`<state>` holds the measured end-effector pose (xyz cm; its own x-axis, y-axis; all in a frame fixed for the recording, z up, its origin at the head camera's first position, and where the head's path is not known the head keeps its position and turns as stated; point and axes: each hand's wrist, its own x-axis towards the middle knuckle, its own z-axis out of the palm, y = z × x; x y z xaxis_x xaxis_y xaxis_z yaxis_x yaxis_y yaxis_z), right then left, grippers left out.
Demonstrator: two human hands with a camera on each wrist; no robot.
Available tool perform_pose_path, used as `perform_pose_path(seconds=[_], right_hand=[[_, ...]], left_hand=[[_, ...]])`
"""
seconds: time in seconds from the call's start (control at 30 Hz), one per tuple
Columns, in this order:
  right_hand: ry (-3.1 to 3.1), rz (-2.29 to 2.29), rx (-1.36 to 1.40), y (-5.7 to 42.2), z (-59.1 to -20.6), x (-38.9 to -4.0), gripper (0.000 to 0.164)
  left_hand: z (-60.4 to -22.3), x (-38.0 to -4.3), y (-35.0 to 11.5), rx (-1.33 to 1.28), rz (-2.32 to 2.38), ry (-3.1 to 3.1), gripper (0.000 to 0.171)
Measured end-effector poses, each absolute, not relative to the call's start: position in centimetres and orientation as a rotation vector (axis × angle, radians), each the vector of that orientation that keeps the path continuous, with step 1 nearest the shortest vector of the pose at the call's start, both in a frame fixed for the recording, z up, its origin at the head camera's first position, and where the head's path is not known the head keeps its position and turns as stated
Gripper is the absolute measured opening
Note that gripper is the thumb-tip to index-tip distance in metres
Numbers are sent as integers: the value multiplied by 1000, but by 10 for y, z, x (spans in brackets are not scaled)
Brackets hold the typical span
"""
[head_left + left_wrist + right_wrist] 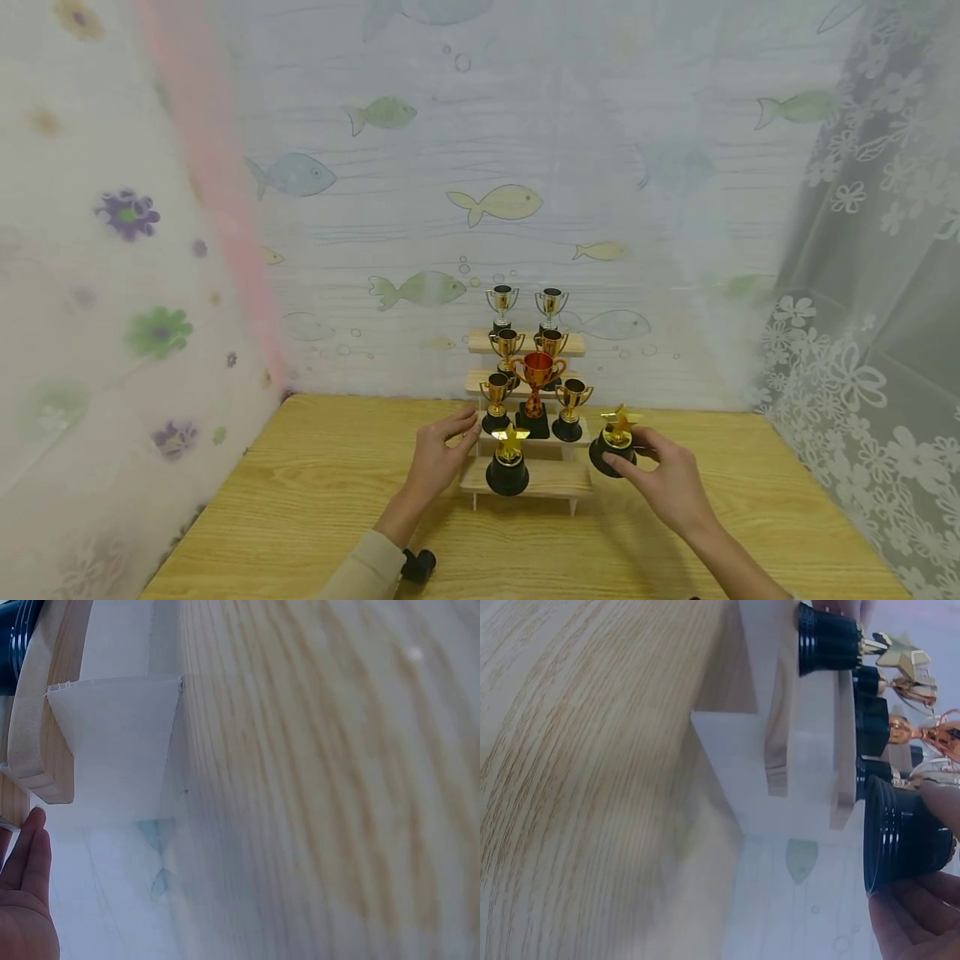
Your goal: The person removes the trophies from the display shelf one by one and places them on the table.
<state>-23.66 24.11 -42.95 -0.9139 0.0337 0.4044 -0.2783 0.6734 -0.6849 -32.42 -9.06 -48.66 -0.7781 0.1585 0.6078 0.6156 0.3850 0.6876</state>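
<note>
My right hand (667, 479) pinches a gold star trophy (617, 442) by its black base, in the air just right of a wooden tiered stand (555, 479). In the right wrist view its black base (904, 836) sits between thumb and fingers. Another star trophy (508, 462) stands upright at the left of the lowest step. My left hand (442, 450) is beside the stand's left side, fingers extended and holding nothing; whether the fingertips touch the stand I cannot tell. The left wrist view shows these fingers (34, 862) near a step's edge.
Higher steps carry several gold cup trophies (572, 400), with a larger orange-red cup (537, 375) in the middle. A small black object (418, 567) lies by the left sleeve on the wooden table (322, 483). Behind hangs a fish-patterned curtain (510, 150).
</note>
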Motion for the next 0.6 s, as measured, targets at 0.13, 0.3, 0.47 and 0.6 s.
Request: perform_pose_path(seconds=[0.13,0.3,0.47,0.6], right_hand=[[-2494,1109,193,245,-430,-237,50],[-2501,1088,182,249,-430,-237,51],[-2507,1078,172,253,-430,-238,54],[-2517,1075,161,256,-430,-239,56]], left_hand=[[-486,-325,-91,-654,-1387,-2219,30],[-486,-324,-91,-635,-1409,-2238,31],[-486,-324,-91,-643,-1399,-2232,31],[-486,-324,-91,-633,-1394,-2245,32]])
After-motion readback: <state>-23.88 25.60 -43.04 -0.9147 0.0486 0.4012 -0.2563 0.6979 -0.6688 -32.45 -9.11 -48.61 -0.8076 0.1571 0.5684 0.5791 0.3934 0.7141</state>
